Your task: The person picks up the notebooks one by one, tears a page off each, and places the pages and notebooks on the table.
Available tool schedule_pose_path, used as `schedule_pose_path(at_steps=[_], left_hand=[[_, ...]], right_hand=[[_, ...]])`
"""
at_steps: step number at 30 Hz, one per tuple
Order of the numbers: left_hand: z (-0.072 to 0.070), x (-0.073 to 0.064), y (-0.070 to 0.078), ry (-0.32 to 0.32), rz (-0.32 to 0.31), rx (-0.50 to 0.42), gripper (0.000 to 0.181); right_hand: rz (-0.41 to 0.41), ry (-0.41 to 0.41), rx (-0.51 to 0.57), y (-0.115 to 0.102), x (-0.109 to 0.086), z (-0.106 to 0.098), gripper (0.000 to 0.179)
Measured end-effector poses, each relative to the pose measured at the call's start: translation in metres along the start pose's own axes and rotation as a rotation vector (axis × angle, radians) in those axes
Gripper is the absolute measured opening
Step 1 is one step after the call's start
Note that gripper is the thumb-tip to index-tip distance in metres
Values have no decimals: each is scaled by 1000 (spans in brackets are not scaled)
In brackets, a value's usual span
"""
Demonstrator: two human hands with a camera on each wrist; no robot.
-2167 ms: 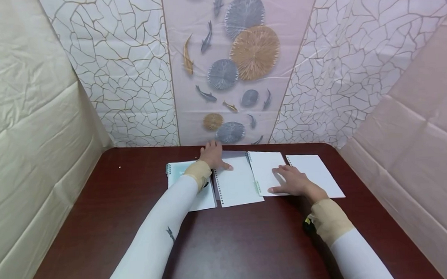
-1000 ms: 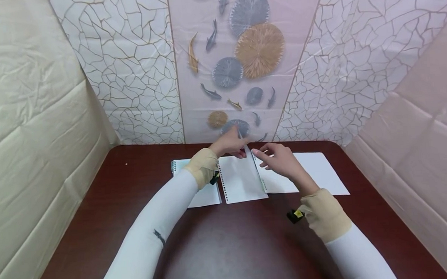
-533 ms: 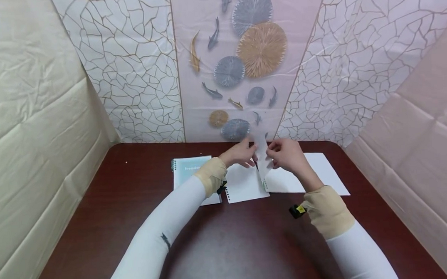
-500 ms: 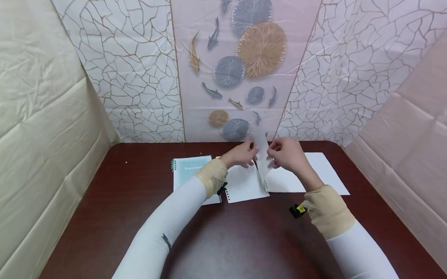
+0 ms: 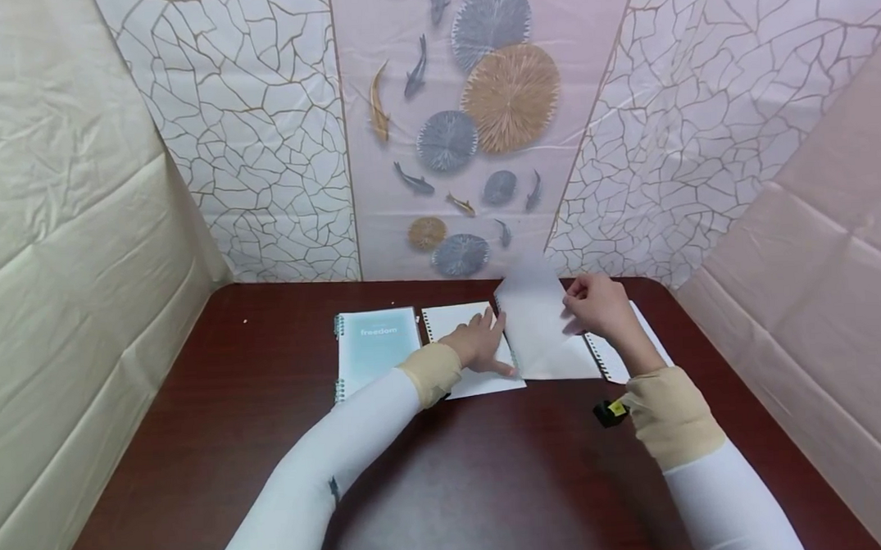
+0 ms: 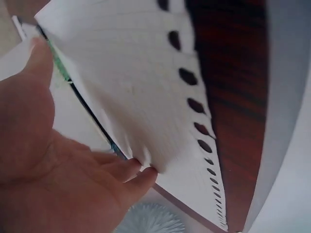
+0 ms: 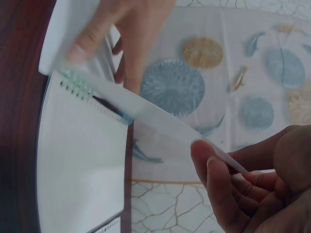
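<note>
A spiral notebook (image 5: 555,356) with green coils lies open at the far side of the table. My right hand (image 5: 600,305) pinches the outer edge of its lifted page (image 7: 165,121) between thumb and fingers. The page stands up at a slant from the coils. My left hand (image 5: 476,345), fingers spread, rests on a white sheet (image 6: 126,87) with punched holes along its left edge. Its thumb lies close to the notebook's coils, seen blurred in the right wrist view. Left of it is a closed notebook (image 5: 378,356) with a teal cover marked "freedom".
Another punched white sheet (image 5: 614,362) lies at the right, partly behind my right hand. The dark red table (image 5: 449,480) ends at a patterned cloth wall (image 5: 273,151). Beige cloth panels (image 5: 62,242) stand along both sides.
My left hand has let go of the raised page and come down onto the punched sheet. My right hand has carried the page to the right. The teal cover shows more fully.
</note>
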State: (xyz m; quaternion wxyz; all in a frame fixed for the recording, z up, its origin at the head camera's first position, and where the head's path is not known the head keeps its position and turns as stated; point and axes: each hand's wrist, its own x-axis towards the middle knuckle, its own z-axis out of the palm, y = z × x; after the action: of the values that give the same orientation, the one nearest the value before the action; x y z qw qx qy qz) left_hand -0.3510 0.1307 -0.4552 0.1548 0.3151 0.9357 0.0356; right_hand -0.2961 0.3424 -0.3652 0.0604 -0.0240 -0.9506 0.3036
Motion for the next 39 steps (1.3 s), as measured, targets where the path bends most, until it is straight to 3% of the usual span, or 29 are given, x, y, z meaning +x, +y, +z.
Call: schedule_pose_path(at_steps=[5,9,14,21,30,39], left_hand=[[-8,-13,2,-65,16,-10,119],[-15,-12,6,-100,21,-49,114],[-13,-3,11,-24,50,-88,101],[0,6,7,58,50,-29,100],[2,0,-2,60,-2,15,98],[3,-1,-4,50,-15,39,95]], right_hand=[[33,-25,33,14,0,-1,16],[61,-38,49,29,0,-2,17],[102,-71,105,46,-1,-2,16],[158,-89,131,70,-1,6,17],[124,-92,6,100,12,32,16],[76,-128,-188,105,17,50,16]])
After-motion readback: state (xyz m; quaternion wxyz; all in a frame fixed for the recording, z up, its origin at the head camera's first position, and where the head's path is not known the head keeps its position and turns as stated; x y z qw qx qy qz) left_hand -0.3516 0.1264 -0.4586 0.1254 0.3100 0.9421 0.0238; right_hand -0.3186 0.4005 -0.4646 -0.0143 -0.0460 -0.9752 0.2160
